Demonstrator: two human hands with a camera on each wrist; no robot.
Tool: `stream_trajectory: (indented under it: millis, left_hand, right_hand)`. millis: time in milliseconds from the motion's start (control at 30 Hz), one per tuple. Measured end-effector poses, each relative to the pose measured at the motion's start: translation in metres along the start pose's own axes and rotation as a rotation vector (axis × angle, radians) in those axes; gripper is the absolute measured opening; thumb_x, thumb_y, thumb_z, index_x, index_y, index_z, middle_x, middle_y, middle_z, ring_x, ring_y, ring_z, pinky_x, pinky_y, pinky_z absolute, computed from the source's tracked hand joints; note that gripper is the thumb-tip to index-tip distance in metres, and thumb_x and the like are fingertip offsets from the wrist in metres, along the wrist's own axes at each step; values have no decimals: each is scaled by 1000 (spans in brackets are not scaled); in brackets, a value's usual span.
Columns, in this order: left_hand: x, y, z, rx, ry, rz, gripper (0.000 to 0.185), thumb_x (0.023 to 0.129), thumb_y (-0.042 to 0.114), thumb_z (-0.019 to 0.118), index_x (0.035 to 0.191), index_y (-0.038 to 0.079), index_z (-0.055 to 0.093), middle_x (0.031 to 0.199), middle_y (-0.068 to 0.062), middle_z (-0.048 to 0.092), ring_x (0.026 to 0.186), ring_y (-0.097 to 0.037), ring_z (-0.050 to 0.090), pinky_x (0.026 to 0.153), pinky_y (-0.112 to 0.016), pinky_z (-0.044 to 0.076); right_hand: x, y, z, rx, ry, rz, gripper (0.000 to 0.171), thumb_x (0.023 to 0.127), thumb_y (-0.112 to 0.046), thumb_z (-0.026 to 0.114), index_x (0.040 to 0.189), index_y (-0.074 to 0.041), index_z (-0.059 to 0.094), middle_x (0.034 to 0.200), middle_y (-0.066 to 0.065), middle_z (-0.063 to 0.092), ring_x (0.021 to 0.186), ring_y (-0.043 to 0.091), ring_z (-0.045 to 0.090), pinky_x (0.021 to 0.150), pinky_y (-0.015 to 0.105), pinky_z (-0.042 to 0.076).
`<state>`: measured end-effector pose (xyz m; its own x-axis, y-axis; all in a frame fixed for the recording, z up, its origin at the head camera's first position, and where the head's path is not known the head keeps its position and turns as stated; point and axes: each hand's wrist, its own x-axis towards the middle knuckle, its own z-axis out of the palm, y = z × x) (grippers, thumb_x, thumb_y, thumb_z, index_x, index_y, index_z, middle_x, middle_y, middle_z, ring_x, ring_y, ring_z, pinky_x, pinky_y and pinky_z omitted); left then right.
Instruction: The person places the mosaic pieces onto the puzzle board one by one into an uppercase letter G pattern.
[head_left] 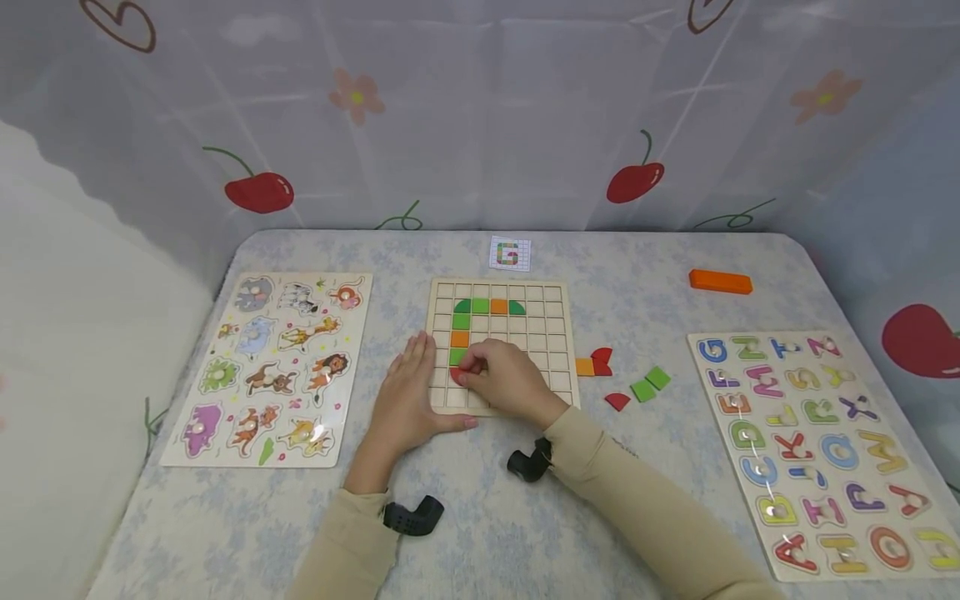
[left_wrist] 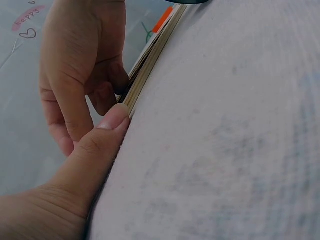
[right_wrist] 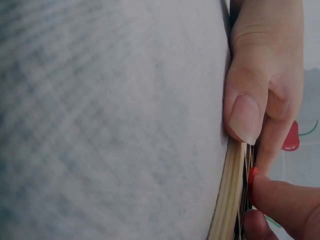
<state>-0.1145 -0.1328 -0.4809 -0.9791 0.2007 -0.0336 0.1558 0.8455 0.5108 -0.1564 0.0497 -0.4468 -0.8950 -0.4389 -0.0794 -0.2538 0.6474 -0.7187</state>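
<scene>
— What is seen of the setting?

— Cherry-and-flower printed sheeting (head_left: 480,108) is hung behind a table (head_left: 525,517) covered in a pale blue patterned cloth. An alphabet puzzle board (head_left: 821,450) is laid at the right, an animal puzzle board (head_left: 273,367) at the left, and a wooden grid board (head_left: 498,343) in the middle.

— What is found on the grid board?

— Green and orange tiles are set in a curved line across its upper left squares. A small pattern card (head_left: 510,253) is placed just beyond its far edge.

— How is the left hand placed?

— The left hand (head_left: 408,400) is laid flat against the board's left edge, fingers straight and together. In the left wrist view its thumb (left_wrist: 107,127) is pressed to the board's edge.

— And the right hand?

— The right hand (head_left: 504,379) is rested on the lower left part of the board, fingers curled. A red piece (head_left: 456,376) is pinched at its fingertips, just below the lowest green tile. In the right wrist view the red piece (right_wrist: 252,182) is seen clamped between fingertip and board surface.

— What smaller things are noted?

— An orange block (head_left: 720,282) is lying near the far right. Loose pieces (head_left: 622,379), red, orange and green, are scattered just right of the board.
</scene>
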Motion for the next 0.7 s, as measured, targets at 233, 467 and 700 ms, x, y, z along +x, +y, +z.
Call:
stream_trajectory:
  millis: [233,467,700]
  left_hand:
    - [0,-1,1,-2,2,1,140,61,77,77,159,3,9,168,-10,6,157,-23,3,128,-45,9]
    - [0,-2,2,7,-1,-8,142,60,78,77,159,3,8,168,-11,5,157,-23,2,128,-45,10]
    - [0,-1,2,-7,-2,-14,143,59,77,78,159,4,8,168,-10,5,157,-23,2,128,-45,9]
  right_hand:
    - [-3,1,-2,-49,2,-2,9,89,-24,76,81,-21,73,84,-9,66,75,7,58,68,26,49]
    - [-13,8,-15,-38,-17,28,3,90,-21,74,92,-20,73,81,-9,63,75,10,58,71,27,50]
    - [-35,28,-50,-32,-22,89,13,91,-23,72,104,-19,71,87,-5,61,78,15,55,70,28,47]
